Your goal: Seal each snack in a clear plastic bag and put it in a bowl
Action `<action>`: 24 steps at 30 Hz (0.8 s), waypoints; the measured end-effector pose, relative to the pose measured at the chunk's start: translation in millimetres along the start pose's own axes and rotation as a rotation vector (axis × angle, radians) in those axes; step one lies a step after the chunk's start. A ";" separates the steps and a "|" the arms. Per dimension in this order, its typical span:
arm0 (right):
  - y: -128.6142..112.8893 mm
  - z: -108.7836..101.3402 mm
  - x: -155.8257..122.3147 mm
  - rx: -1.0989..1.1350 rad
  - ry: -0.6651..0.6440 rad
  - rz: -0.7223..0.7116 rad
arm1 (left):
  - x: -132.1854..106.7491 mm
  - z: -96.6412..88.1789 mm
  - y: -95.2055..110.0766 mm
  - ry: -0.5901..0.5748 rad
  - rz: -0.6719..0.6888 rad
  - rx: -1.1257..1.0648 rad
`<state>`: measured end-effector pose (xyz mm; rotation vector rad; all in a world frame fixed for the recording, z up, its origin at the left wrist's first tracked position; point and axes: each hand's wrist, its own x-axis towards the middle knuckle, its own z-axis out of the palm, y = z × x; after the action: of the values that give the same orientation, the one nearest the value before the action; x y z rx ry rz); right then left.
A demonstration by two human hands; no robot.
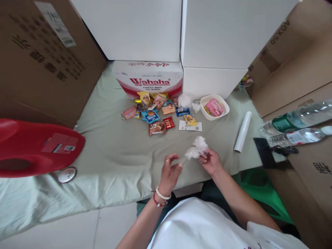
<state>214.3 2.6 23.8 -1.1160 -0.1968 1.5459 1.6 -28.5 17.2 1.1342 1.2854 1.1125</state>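
Observation:
My right hand (pixel 211 160) is closed on a crumpled piece of thin clear plastic film (pixel 196 148), held just above the table's near edge. A strip of that film stretches left to my left hand (pixel 169 172), whose thumb and fingers pinch its end. The left wrist wears a white bead bracelet and a red cord. Farther back on the pale green cloth (pixel 114 155) lies a heap of small snack packets (pixel 158 112). A white bowl (pixel 215 107) holding a pink packet stands to the right of them.
A white roll (pixel 242 131) lies right of my hands. Two water bottles (pixel 298 128) lie at the right edge by a black object. A red jug (pixel 36 147) sits at left. Cardboard and white boxes, one marked Wahaha (pixel 149 79), wall in the back and sides.

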 end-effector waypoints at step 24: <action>-48.2 26.3 61.0 -0.905 0.116 -0.714 | 49.1 -18.1 -17.3 0.271 -0.174 -0.410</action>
<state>235.0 80.9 37.0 -1.5747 -1.1620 0.7154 -17.3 18.1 -5.5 0.5711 1.2564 1.3526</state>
